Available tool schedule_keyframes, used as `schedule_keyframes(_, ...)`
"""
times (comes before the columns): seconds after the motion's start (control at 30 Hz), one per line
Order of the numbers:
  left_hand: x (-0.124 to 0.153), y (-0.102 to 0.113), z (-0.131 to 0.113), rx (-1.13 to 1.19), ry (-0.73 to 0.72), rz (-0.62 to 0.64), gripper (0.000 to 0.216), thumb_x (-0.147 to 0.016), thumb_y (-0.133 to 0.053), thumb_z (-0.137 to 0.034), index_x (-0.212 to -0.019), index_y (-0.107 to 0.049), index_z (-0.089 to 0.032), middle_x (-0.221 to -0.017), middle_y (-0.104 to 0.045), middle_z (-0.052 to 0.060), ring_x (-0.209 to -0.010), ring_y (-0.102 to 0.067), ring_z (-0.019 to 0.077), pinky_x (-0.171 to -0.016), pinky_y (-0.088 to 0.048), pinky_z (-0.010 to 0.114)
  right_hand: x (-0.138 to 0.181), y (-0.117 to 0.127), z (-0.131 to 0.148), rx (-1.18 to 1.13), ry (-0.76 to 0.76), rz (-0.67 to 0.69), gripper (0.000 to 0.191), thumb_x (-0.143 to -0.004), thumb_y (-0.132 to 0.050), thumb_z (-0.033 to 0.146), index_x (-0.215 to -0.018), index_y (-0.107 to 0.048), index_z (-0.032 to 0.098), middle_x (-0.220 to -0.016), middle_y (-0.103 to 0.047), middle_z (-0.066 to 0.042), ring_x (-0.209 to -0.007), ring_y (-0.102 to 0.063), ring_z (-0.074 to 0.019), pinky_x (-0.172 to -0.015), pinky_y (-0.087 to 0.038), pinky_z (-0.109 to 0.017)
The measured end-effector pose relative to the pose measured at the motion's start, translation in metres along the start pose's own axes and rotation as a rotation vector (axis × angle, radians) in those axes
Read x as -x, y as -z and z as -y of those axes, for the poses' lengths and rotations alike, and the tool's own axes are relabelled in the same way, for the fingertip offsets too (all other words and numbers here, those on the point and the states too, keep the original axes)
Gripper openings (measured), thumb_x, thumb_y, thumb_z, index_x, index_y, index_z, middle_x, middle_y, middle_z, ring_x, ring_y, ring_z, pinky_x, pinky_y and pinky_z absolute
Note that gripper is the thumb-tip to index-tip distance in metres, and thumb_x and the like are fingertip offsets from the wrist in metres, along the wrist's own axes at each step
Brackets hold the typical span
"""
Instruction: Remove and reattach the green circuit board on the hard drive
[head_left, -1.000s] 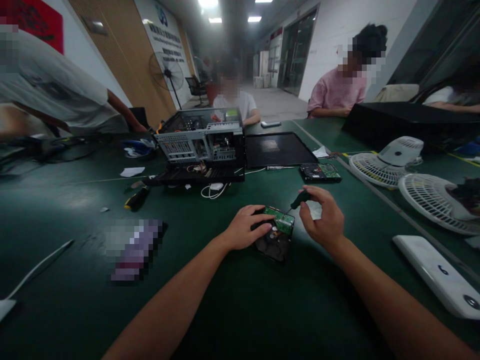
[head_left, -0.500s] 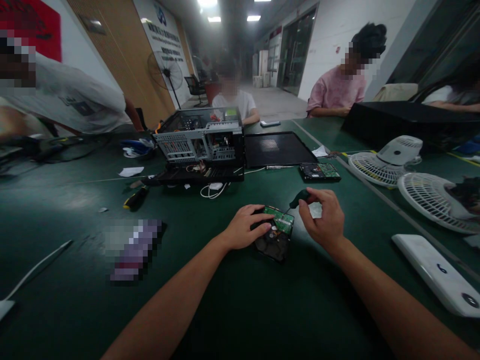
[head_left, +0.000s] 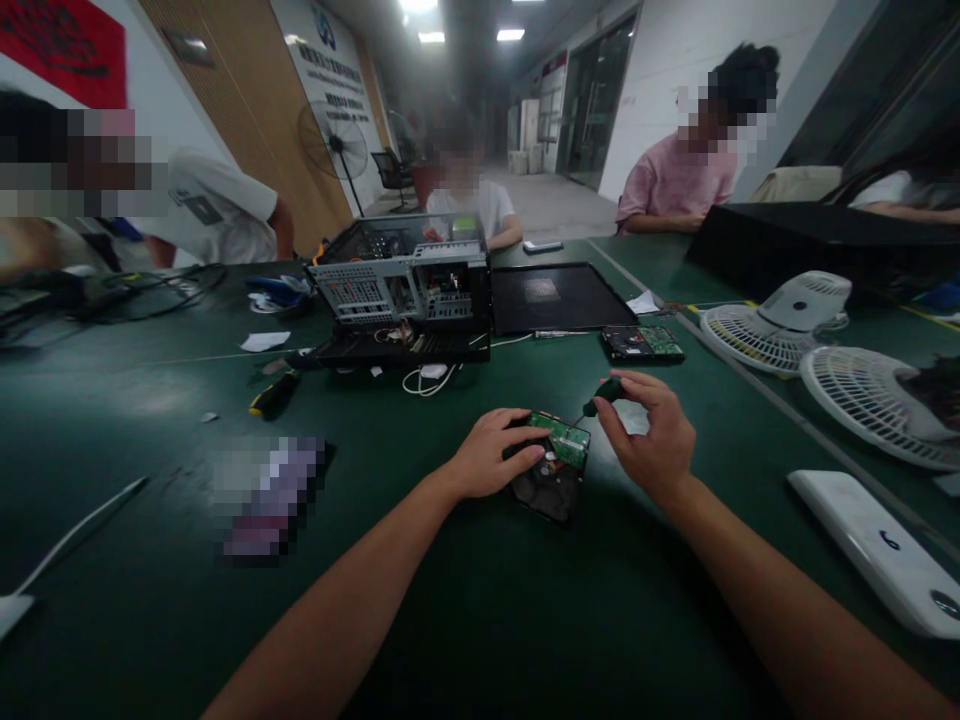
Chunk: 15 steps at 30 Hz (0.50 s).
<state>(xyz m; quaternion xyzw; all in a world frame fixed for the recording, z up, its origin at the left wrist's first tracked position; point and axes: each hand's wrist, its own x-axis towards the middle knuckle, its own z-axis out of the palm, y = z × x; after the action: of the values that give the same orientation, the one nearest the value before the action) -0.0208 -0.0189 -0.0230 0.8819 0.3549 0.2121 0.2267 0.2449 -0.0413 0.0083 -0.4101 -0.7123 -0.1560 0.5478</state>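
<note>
A hard drive [head_left: 547, 492] lies on the green table, its green circuit board [head_left: 571, 447] facing up. My left hand [head_left: 491, 455] grips it from the left, with fingers stretched over its far edge and top. A screwdriver with a dark green handle [head_left: 604, 396] is pinched in my right hand [head_left: 654, 430], just right of the drive. Its thin shaft slants down and left, and the tip meets the circuit board near the far edge. Whether a screw sits under the tip is too small to tell.
An opened computer case [head_left: 405, 290] stands behind, with a black panel [head_left: 559, 300] and another hard drive [head_left: 643, 345] to its right. A yellow-black screwdriver [head_left: 272, 394] and a blurred purple item [head_left: 274, 495] lie left. White fans [head_left: 757, 335] and a white device [head_left: 877, 550] are right. Several people sit around.
My right hand has shifted slightly, and the screwdriver handle tilts more to the right. My left hand and the hard drive stay put. At far left, a person has leaned into view.
</note>
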Motion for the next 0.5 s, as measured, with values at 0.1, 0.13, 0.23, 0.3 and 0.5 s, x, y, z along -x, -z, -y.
schedule_keyframes(0.1,0.0000,0.0003,0.0001,0.000,0.001,0.005,0.043,-0.104,-0.048,-0.056,-0.140,-0.064,-0.038,-0.155,-0.051,0.004,-0.144,-0.043,0.0286,-0.121,-0.033,0.054,-0.0023,0.0036,-0.0003,0.062,0.019,-0.007,0.041,-0.084,-0.079,0.020,-0.120,-0.059,0.022,-0.112,-0.069,-0.010,-0.104,-0.070,-0.0255,-0.089,-0.061,-0.046)
schedule_keyframes(0.13,-0.0001,0.0003,0.0000,-0.001,0.004,0.007,0.044,-0.104,-0.047,-0.056,-0.140,-0.064,-0.038,-0.155,-0.051,0.004,-0.145,-0.043,0.0287,-0.121,-0.033,0.054,-0.0029,0.0047,-0.0002,0.072,0.018,-0.005,0.039,-0.085,-0.077,0.020,-0.120,-0.060,0.022,-0.110,-0.068,-0.010,-0.102,-0.070,-0.0253,-0.088,-0.061,-0.046)
schedule_keyframes(0.23,0.0001,0.0005,-0.0007,-0.004,0.012,0.008,0.044,-0.105,-0.046,-0.056,-0.141,-0.063,-0.038,-0.155,-0.051,0.004,-0.145,-0.043,0.0281,-0.121,-0.033,0.054,-0.0030,0.0060,0.0006,0.054,0.016,0.014,0.038,-0.087,-0.073,0.019,-0.122,-0.059,0.022,-0.113,-0.068,-0.011,-0.105,-0.069,-0.0261,-0.091,-0.060,-0.047)
schedule_keyframes(0.3,0.0003,0.0010,-0.0013,-0.003,0.012,0.008,0.044,-0.105,-0.046,-0.056,-0.141,-0.063,-0.038,-0.155,-0.051,0.004,-0.145,-0.043,0.0277,-0.121,-0.033,0.054,-0.0020,0.0051,0.0013,0.006,0.009,0.040,0.042,-0.088,-0.071,0.019,-0.126,-0.056,0.024,-0.121,-0.069,-0.011,-0.111,-0.069,-0.0269,-0.094,-0.059,-0.048)
schedule_keyframes(0.5,0.0004,0.0014,-0.0016,0.005,0.016,0.016,0.043,-0.104,-0.047,-0.055,-0.141,-0.063,-0.039,-0.156,-0.050,0.004,-0.145,-0.043,0.0287,-0.121,-0.033,0.055,-0.0008,0.0047,0.0013,0.048,-0.030,0.050,0.041,-0.088,-0.071,0.021,-0.126,-0.056,0.025,-0.116,-0.069,-0.009,-0.106,-0.069,-0.0269,-0.092,-0.059,-0.049)
